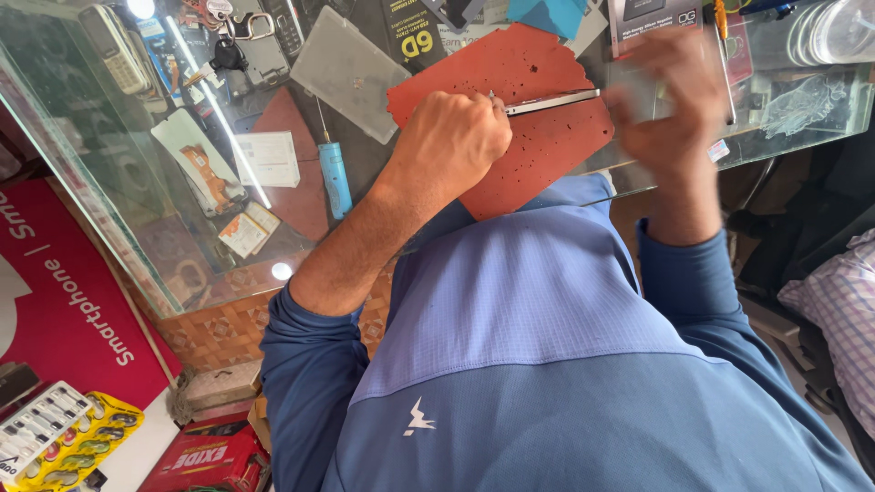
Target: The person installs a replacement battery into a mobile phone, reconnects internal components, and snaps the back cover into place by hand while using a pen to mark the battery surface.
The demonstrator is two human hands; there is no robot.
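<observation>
You are working at a glass counter [109,182], leaning over a worn red-orange mat [547,137] that is lying across its near edge, pitted with dark specks and ragged along its 12 o'clock side. Your left hand [453,137] is curling into a fist, fingers closing tightly on the near end of a slim silver tool [551,101], which is running flat across the mat toward 3 o'clock. Your right hand [670,100] is hovering just past the tool's far end at 3 o'clock, blurring so heavily that you cannot tell whether its fingers are apart or together, or whether they are touching anything. No device or loose part is showing on the mat beneath the tool, so the work is looking early or between steps: the tool is in hand and little else is laid out there, though your hands may be hiding something small. At 9 o'clock from your fist a blue cylindrical tool [334,178] is lying on the glass, near a frosted grey panel [351,71] at 11 o'clock. Beyond them, toward 9 o'clock, phones and small parts are sitting under the glass, untouched.
</observation>
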